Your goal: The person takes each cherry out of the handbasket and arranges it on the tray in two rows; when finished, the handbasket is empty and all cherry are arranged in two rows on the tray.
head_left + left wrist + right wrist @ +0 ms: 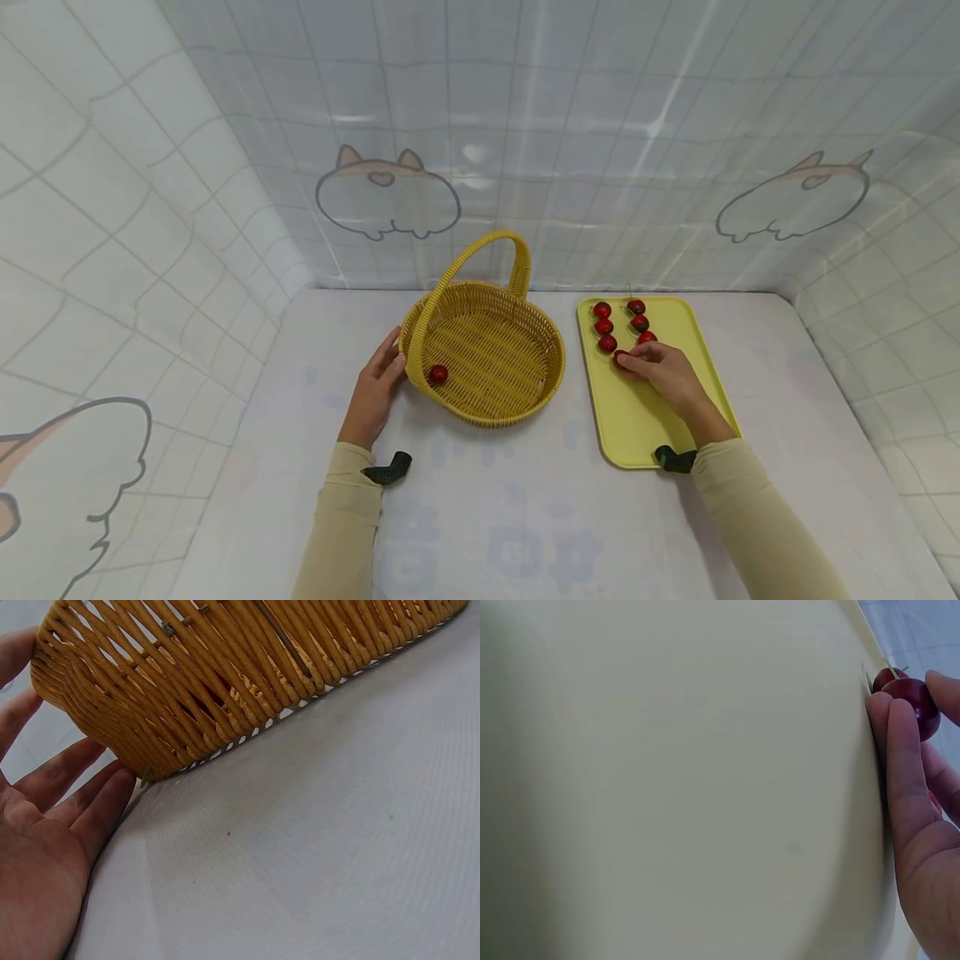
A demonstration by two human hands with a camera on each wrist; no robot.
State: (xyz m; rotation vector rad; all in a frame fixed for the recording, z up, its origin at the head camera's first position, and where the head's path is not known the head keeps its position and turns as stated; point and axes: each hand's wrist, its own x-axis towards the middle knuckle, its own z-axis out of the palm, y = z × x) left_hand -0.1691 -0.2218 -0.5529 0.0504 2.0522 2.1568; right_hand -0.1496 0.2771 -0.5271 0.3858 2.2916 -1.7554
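My left hand [373, 396] rests against the left side of a yellow woven basket [495, 358] with a tall handle. In the left wrist view, its extended fingers touch the outer wicker wall. One dark red cherry [438, 374] lies inside the basket, near its left edge. Over the yellow tray [637, 433] on the right, my right hand [671, 383] pinches a cherry [921, 705] between thumb and fingers. Several other cherries [603, 327] sit in two columns on the far half of the tray, some with stems showing.
Basket and tray stand side by side on a white-covered table [480, 508], with a gap between them. The basket handle [457, 271] arches above the rim. A tile-patterned wall sheet [570, 208] rises behind the table, with more on both sides.
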